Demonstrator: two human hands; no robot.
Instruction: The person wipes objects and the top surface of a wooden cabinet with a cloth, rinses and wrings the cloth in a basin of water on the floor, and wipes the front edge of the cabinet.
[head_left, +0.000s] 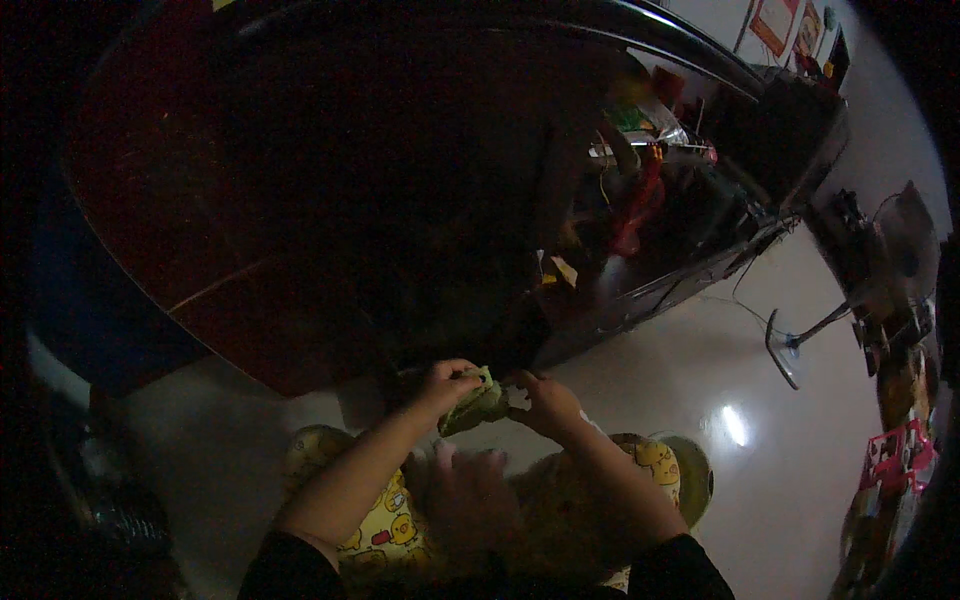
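Low in front of my lap, my left hand (448, 390) pinches the upper edge of a crumpled, soft green piece (477, 412). It looks like cloth, but the dim light does not settle the material. The piece hangs below my fingers. Close to its right edge, my right hand (553, 406) has thumb and fingers spread. Whether those fingertips grip the edge cannot be made out. Beneath both hands, a dark, blurred, skin-toned shape (469, 480) shows between my legs; it may be a foot.
A dark table (217, 300) stands ahead, its near corner close to my hands. Cluttered things, among them a red item (637, 214), lie at the right. Yellow chick-print fabric (390, 517) covers my legs. On the pale floor (675, 375) at right is a stand (784, 349).
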